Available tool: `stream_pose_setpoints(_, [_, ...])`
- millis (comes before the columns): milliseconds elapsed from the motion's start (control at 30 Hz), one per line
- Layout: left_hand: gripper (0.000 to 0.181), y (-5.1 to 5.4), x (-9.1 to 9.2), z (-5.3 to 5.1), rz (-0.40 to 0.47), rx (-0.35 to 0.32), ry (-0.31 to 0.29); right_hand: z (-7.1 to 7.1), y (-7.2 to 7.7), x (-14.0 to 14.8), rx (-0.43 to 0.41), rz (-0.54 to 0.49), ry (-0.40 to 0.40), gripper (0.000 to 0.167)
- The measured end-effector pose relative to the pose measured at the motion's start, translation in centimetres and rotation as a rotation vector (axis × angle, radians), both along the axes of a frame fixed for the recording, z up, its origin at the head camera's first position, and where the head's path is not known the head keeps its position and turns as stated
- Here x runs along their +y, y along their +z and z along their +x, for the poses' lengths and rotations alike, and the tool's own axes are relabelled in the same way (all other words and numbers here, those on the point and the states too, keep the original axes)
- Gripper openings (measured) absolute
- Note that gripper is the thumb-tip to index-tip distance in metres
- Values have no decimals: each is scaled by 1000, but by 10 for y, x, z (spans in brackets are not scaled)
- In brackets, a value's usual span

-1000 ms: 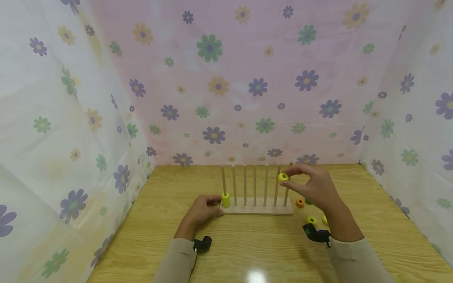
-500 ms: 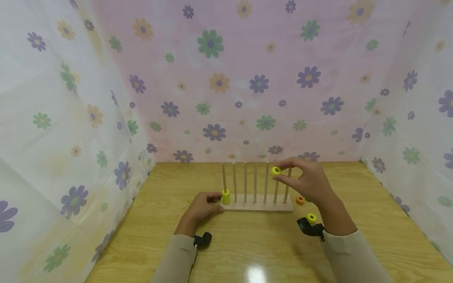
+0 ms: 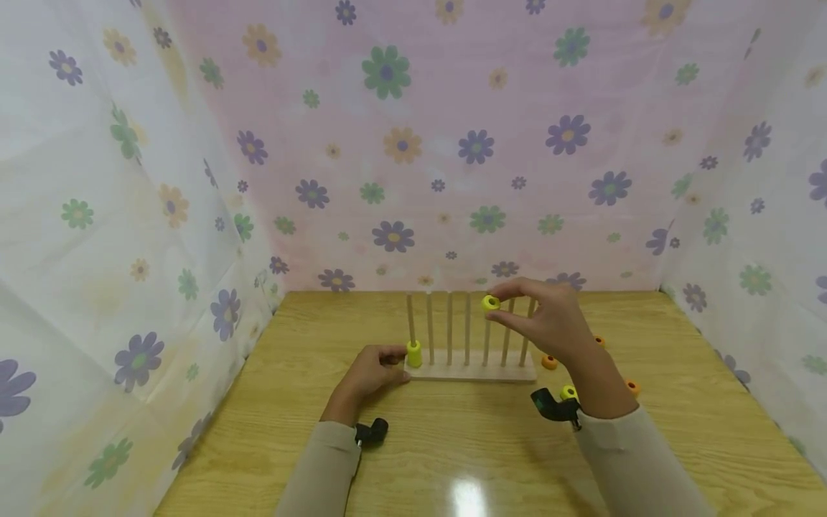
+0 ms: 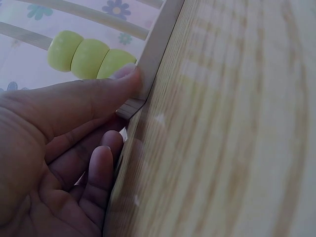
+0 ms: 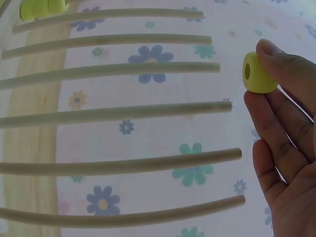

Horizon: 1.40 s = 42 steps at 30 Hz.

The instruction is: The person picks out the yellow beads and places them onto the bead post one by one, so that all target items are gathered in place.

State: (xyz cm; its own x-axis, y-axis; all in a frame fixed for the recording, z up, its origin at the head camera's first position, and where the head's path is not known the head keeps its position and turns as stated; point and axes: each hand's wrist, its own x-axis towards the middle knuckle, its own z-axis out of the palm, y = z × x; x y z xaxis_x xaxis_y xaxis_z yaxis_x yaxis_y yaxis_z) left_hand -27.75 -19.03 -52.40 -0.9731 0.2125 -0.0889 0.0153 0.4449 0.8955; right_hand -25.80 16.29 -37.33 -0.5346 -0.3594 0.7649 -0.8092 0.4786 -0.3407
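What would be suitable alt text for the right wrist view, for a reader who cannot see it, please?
A right hand pinches a yellow bead, its hole facing left, clear of the tips of several bare wooden rods. The rods run sideways across the picture; stacked yellow beads show at top left, with flowered cloth behind.

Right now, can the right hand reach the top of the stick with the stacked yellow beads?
Probably yes: that stick has a bare top, and the left hand is low at the base. The right hand holds a yellow bead up by the tips, so it might pass over the sticks between.
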Motion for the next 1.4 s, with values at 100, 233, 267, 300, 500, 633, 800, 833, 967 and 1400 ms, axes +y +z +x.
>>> stream_pose_setpoints(100, [53,-1,0,-1,4,4,-5,-2,0,-4,3,12,-3,33])
stream_pose_setpoints(233, [53,-3,0,-3,0,14,-13,-3,2,-10,-10,26,6,32])
stream_pose_setpoints(267, [53,-3,0,-4,-5,15,-15,-3,2,-11,-17,28,10,32])
stream_pose_setpoints(300, [53,-4,0,-4,-10,18,-17,-2,3,-13,-21,23,18,32])
stream_pose_setpoints(500, [52,-3,1,-5,-13,11,-9,-2,7,-21,-33,21,36,29])
stream_pose_setpoints(633, [52,-3,2,-4,-10,6,-4,-5,7,-29,-26,37,43,28])
stream_pose_setpoints(800, [52,-2,2,-3,-7,-5,2,-6,12,-38,-28,42,77,28])
stream_pose_setpoints(833, [51,-2,2,-3,-6,-4,3,-6,13,-40,-28,43,80,28])
stream_pose_setpoints(967, [52,-2,1,-3,-2,-4,-3,-7,17,-48,-20,48,85,27])
stream_pose_setpoints(1400, [51,-4,-2,-3,-16,10,-8,-11,15,-64,-30,53,147,27])
